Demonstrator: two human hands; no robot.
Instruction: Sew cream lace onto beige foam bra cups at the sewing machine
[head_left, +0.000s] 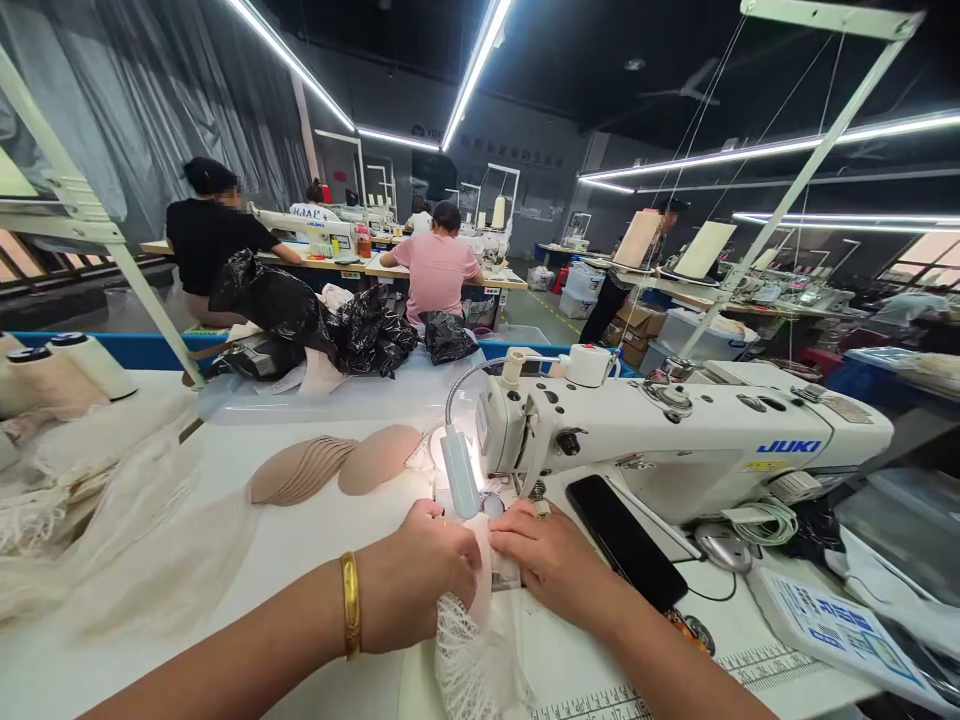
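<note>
My left hand (424, 575), with a gold bangle (351, 605) at the wrist, is closed on a pale pink fabric piece (480, 570) in front of the sewing machine (675, 420). A tiny dark and yellow bit shows by its fingers, too small to name. White lace (476, 655) hangs from the fabric below that hand. My right hand (559, 560) lies palm down, fingers stretched out, their tips on the fabric's right side near the needle area. A lamp head (461, 470) on a bendy neck partly hides the needle. Beige moulded cups (307, 470) lie overlapped to the left.
A black phone (626, 540) lies right of my right hand, beside a mouse (724, 547) and a white box (847, 635). Sheer fabric (157, 540) and thread cones (90, 365) are at left. Black plastic bags (375, 330) stand behind; co-workers sit beyond.
</note>
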